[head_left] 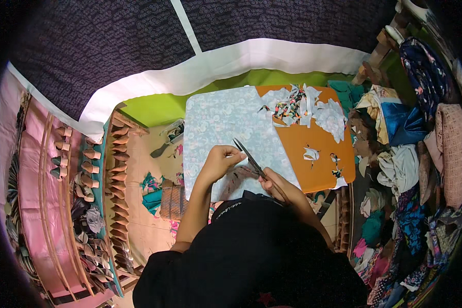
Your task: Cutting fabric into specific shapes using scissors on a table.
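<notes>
My right hand [278,186] grips a pair of dark metal scissors [253,163], its fingers around the handles. The blades point up and to the left and look slightly apart. Close to the blades, my left hand [222,163] is closed in a pinch; what its fingertips hold is too small to make out. Beneath both hands lies a large sheet of pale blue-grey cloth [231,113] with a faint floral print. Its near part, between my forearms, is greyer, with dark marks, and partly hidden by my black top.
The cloth covers much of an orange table [313,169]. Printed scraps [295,105] lie at its far right, with small cut pieces [311,154] nearer. Wooden shoe forms [119,179] line a rack at left. Piled fabrics [400,169] crowd the right, and a dark patterned curtain [133,46] hangs ahead.
</notes>
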`<action>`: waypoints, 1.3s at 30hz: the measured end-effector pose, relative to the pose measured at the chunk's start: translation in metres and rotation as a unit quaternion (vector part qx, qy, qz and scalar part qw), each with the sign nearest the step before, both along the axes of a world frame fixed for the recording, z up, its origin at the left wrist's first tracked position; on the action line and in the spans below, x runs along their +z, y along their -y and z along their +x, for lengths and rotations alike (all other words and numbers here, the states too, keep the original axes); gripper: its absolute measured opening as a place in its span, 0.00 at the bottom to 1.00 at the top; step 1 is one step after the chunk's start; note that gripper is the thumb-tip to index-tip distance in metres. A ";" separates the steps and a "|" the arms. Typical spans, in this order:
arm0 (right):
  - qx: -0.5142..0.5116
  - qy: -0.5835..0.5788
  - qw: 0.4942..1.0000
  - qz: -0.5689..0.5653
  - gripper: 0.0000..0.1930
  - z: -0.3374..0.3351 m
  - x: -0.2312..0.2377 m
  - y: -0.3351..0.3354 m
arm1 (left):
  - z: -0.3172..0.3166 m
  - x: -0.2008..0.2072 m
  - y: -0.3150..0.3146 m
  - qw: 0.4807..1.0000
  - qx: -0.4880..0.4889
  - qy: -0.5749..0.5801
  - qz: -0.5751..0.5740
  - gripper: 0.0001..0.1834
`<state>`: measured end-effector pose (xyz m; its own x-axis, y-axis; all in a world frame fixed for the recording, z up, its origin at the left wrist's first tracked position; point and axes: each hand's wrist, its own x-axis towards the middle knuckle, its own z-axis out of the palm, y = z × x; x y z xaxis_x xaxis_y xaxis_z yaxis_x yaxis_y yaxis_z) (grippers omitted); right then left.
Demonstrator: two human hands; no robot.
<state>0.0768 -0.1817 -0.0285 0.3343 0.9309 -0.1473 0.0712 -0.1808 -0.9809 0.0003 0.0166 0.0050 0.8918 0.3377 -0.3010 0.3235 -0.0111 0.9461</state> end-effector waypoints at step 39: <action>-0.058 -0.041 0.997 0.040 0.27 0.006 0.006 0.023 | 0.023 -0.003 0.015 0.995 -0.089 -0.035 -0.003 0.09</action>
<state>0.0823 -0.2052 -0.0225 0.4302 0.8966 -0.1051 -0.0266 -0.1038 -0.9942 0.0229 0.0020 0.0020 0.9141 0.1741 -0.3661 0.3822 -0.0694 0.9214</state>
